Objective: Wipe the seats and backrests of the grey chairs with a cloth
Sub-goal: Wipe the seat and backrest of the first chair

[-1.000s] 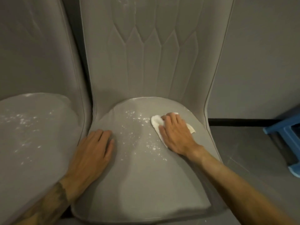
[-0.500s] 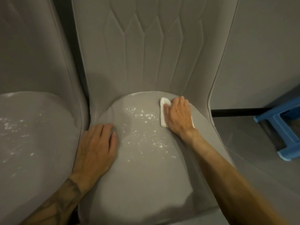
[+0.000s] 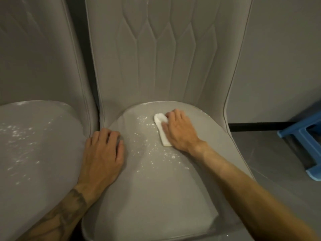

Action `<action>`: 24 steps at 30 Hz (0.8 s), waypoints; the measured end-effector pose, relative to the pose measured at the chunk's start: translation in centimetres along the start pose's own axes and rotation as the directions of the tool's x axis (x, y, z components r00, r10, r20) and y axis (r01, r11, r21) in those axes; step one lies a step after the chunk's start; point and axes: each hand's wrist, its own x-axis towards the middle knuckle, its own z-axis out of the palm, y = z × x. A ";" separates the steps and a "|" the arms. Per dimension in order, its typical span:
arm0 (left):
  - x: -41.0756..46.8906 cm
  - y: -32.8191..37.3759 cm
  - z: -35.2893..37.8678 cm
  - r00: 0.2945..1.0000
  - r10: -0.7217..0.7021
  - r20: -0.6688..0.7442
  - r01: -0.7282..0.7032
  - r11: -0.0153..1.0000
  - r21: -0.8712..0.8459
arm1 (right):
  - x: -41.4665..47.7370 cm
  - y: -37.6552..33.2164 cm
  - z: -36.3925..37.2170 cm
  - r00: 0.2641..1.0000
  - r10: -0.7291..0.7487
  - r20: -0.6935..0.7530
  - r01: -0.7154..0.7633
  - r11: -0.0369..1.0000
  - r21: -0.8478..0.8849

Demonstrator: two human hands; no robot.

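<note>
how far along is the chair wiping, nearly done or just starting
Early on. Done: nothing looks finished. In hand: the right hand presses a folded white cloth at the back of the right grey chair seat, where white specks cover the middle; the left hand rests flat on its edge. Left: the left grey chair seat, also speckled, and both backrests.
</note>
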 end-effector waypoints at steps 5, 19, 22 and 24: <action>0.1 -0.1 0.2 1.000 0.016 -0.006 -0.016 0.999 0.028 | -1.4 8.5 -2.8 0.964 0.265 -0.015 -0.264 0.957 -0.119; -0.1 -0.1 0.5 1.000 -0.012 -0.011 0.012 0.999 0.034 | 2.2 3.6 -0.9 0.971 0.240 0.008 -0.235 0.955 -0.179; -0.2 -0.2 0.5 1.000 -0.008 -0.013 0.009 1.000 0.029 | 1.1 0.2 0.3 0.999 -0.040 0.023 0.040 0.999 -0.024; -0.2 -0.3 0.5 1.000 -0.010 -0.009 0.011 1.000 0.027 | 0.9 1.7 -0.4 0.993 -0.109 0.045 0.109 0.994 0.007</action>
